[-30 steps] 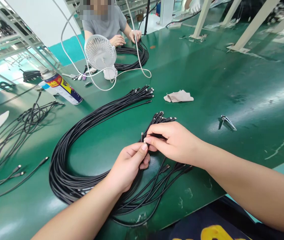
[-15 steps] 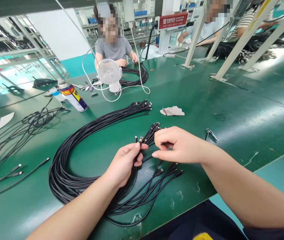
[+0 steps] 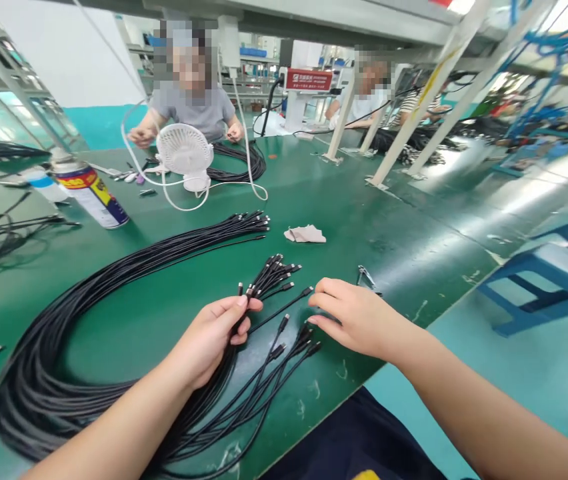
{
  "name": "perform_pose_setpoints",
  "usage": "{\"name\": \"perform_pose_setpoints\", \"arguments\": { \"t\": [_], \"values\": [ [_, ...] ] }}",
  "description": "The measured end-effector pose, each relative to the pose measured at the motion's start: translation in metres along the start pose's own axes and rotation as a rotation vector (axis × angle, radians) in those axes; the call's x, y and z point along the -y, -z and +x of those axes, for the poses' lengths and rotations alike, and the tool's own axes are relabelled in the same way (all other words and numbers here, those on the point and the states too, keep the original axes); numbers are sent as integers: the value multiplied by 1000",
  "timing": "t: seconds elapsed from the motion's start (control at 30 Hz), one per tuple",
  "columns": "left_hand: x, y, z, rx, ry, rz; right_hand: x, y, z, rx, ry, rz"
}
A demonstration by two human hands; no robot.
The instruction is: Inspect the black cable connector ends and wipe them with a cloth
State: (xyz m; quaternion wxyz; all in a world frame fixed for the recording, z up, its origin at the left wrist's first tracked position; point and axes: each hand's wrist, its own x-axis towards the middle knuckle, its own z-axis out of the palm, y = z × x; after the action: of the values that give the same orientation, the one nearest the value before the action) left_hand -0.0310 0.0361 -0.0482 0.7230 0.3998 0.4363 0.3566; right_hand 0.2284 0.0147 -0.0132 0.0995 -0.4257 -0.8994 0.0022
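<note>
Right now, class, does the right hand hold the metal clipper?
No, the metal clipper lies on the green table, beyond the right hand.

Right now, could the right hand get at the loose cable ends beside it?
Probably yes: the right hand looks empty, its fingers parted close by the cable ends, nothing visible between.

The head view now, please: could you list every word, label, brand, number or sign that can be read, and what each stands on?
None reads with certainty:
Spray can: printed label, too blurred to read.
Red sign: white characters, too small and blurred to read.
Dark clothing: yellow mark cut off by the picture's bottom edge; cannot tell whether it is lettering.
Black cables: no lettering can be made out.
</note>
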Motion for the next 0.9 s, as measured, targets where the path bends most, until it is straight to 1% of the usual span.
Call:
{"name": "perform_pose_setpoints", "arguments": {
  "t": [0.03, 0.13, 0.17, 0.27, 0.3, 0.37, 0.47, 0.5, 0.53, 0.57, 0.6, 0.67, 0.7, 0.77, 0.83, 0.9],
  "values": [
    [-1, 0, -1, -1, 4, 11, -7, -5, -6, 8, -44, 13],
    [-6, -1, -4, -27, 16, 40, -23, -19, -22, -33, -147, 109],
    [-7, -2, -5, -32, 26, 47, -27, -22, -26, -56, -190, 136],
    [-11, -6, -7, -55, 45, 61, -32, -31, -36, -103, -251, 144],
    [-12, -7, -8, -61, 50, 65, -31, -32, -39, -141, -265, 161],
    [-13, -8, -8, -66, 62, 77, -29, -33, -43, -273, -330, 227],
    [-16, -9, -9, -64, 71, 94, -25, -31, -51, -492, -539, 318],
    [-17, -10, -9, -65, 72, 96, -25, -29, -55, -538, -605, 325],
    [-18, -10, -10, -66, 73, 97, -26, -27, -59, -565, -640, 320],
    [-19, -11, -10, -68, 77, 96, -27, -26, -64, -580, -646, 297],
    [-19, -12, -10, -71, 81, 93, -30, -25, -70, -584, -626, 257],
    [-19, -12, -11, -76, 87, 87, -37, -26, -81, -537, -596, 131],
    [-18, -13, -10, -76, 87, 85, -41, -27, -86, -505, -625, 76],
    [-17, -13, -10, -71, 83, 91, -51, -31, -92, -394, -682, 37],
    [-17, -14, -11, -68, 71, 105, -62, -36, -89, -350, -668, 41],
    [-18, -16, -11, -68, 54, 118, -73, -38, -73, -288, -582, 77]
  ]
}}
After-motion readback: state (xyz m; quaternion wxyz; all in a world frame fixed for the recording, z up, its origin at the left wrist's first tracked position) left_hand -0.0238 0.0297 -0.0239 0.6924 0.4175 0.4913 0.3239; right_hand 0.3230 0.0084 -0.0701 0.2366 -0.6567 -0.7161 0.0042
